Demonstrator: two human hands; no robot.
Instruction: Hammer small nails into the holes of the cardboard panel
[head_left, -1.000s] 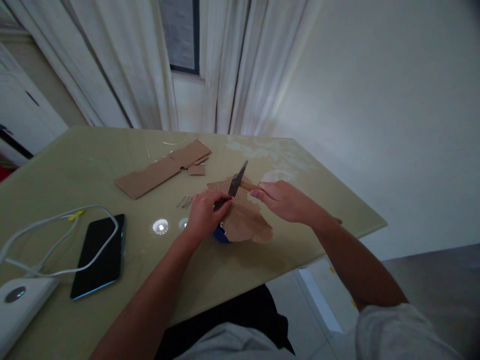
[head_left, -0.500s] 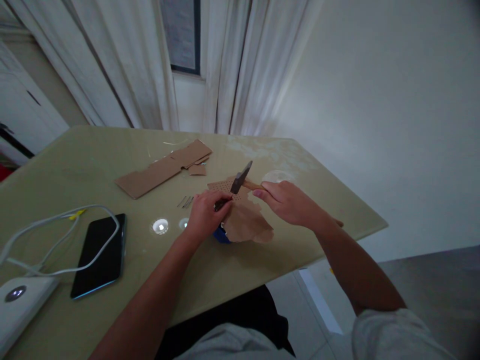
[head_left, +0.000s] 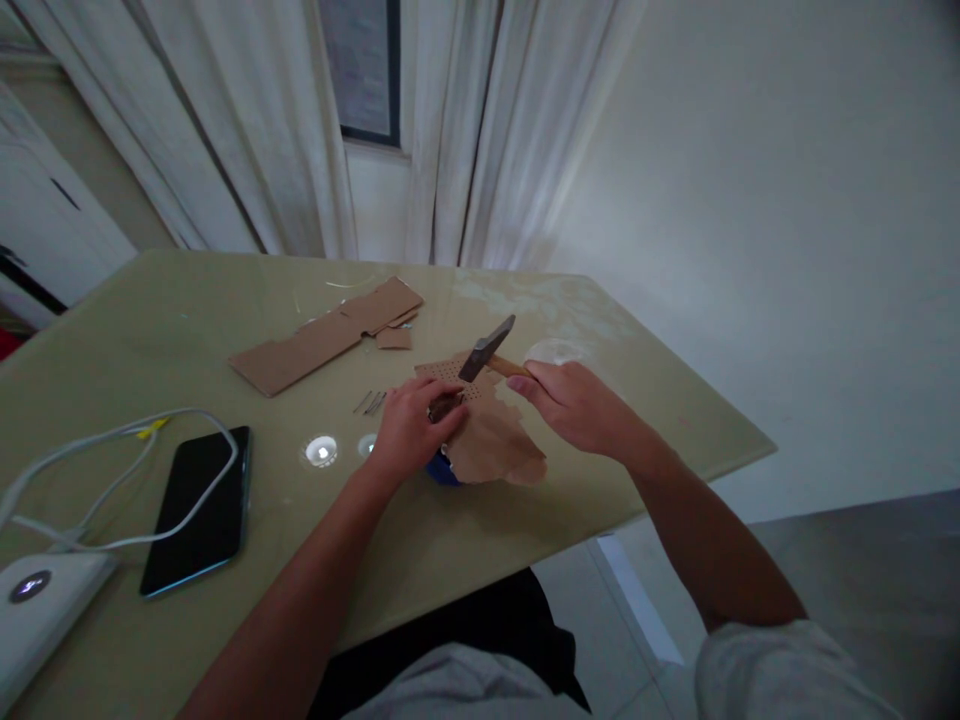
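Our right hand [head_left: 581, 405] is closed around the wooden handle of a hammer [head_left: 487, 350]. We hold it close up near the head, so the swings stay small. The dark head is up in the air, just above the brown card [head_left: 491, 440] in the middle of the table [head_left: 187, 330]. The head is probably heavy and hard, and the handle looks stiff and easy to grip.

Our left hand [head_left: 409, 430] rests on the card with its fingers pinched together. We think it holds a small nail, but it is too tiny to see. The card looks thin and bendy and would tear easily. More nails [head_left: 369, 403] lie just to the left. A phone [head_left: 196, 508] lies well to the left.
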